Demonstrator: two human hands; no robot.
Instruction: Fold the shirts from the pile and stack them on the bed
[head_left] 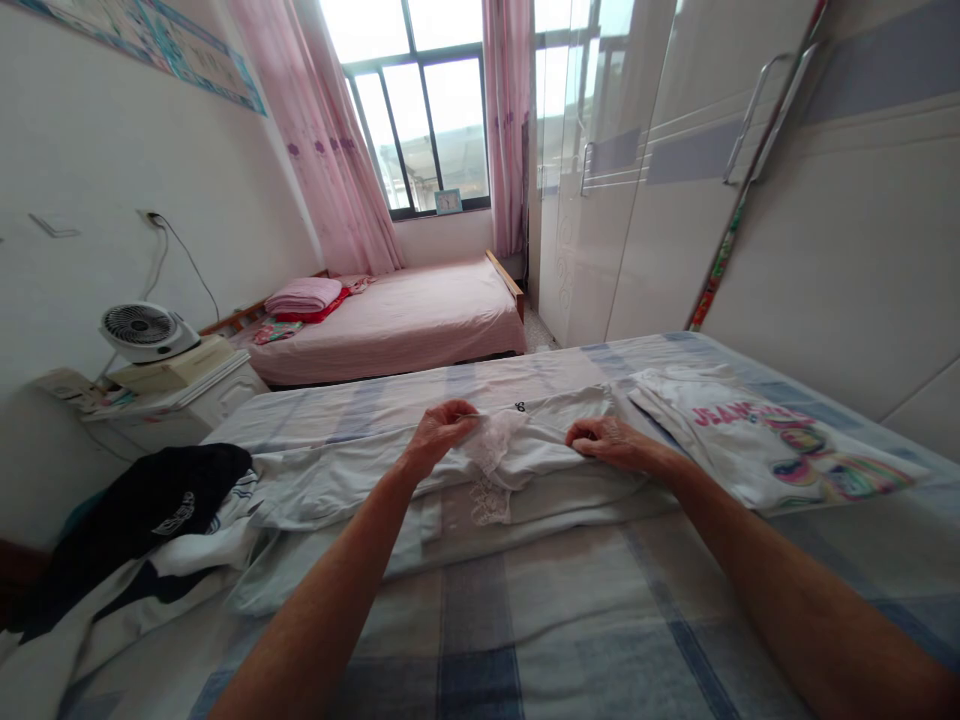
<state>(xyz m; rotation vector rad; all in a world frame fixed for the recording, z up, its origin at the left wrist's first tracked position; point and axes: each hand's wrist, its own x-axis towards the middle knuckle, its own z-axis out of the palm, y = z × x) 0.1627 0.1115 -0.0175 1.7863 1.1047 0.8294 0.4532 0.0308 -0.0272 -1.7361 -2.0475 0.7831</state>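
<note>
A pale grey garment with white lace point(491, 445) lies stretched across the bed, a small dark mark near its upper edge. My left hand point(444, 428) pinches the cloth just left of the lace, thumb and fingers together. On the other side, my right hand point(606, 440) has its fingers curled closed on the same garment. Its exact kind is hard to tell, as it lies bunched in folds. To the right of my right hand rests a white T-shirt point(750, 440) with pink lettering and a colourful print.
Black clothing point(176, 500) and white-and-black clothing point(180, 580) lie at left on the checked bedsheet point(585, 620). Beyond are a pink-covered bed point(420, 310) and a cabinet point(225, 395) with a fan point(146, 330). A tall wardrobe point(675, 200) stands at right.
</note>
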